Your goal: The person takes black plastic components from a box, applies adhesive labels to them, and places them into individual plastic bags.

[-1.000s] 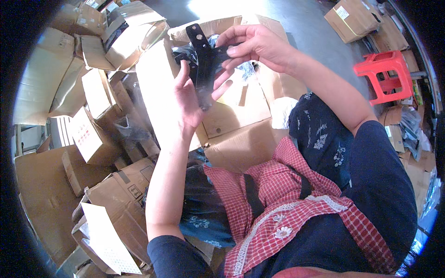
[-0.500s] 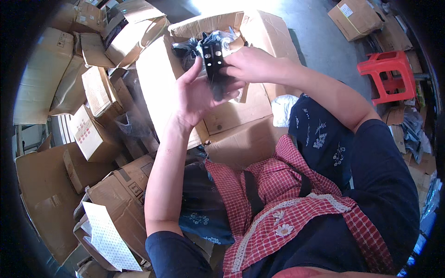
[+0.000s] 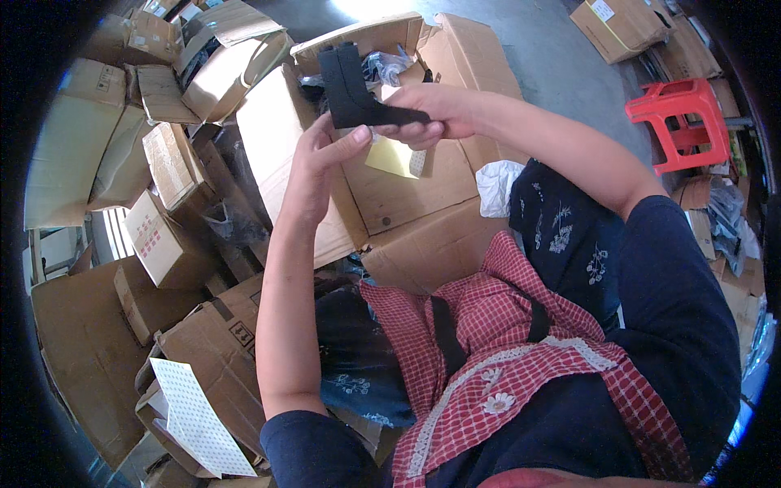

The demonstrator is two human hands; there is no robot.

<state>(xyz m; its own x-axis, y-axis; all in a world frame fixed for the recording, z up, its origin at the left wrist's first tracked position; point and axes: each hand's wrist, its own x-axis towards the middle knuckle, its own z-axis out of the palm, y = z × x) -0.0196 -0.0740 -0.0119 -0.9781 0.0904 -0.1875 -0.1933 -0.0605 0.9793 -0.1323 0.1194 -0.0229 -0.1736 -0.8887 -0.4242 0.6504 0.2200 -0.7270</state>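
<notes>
A matte black L-shaped bracket (image 3: 350,89) is raised over the open cardboard box (image 3: 415,199), one arm pointing up and the other reaching right. My left hand (image 3: 325,154) closes on its lower left corner, thumb in front and the other fingers mostly hidden behind. The bracket's right-hand end lies in my right hand (image 3: 431,110), whose fingers curl under it. Below my hands, a pale yellow sheet (image 3: 392,158) shows inside the box. Clear plastic bags with dark pieces (image 3: 384,67) fill the box's far side.
Stacked cartons (image 3: 175,167) crowd the left. A dotted white sheet (image 3: 195,415) lies on a carton at lower left. At right stand a red plastic stool (image 3: 682,126) and another carton (image 3: 622,31). A crumpled white bag (image 3: 498,189) lies by my right leg.
The bracket has turned, its side with shiny round spots no longer showing and a plain black face now visible. My right hand has shifted to its right end. The yellow sheet has come into sight.
</notes>
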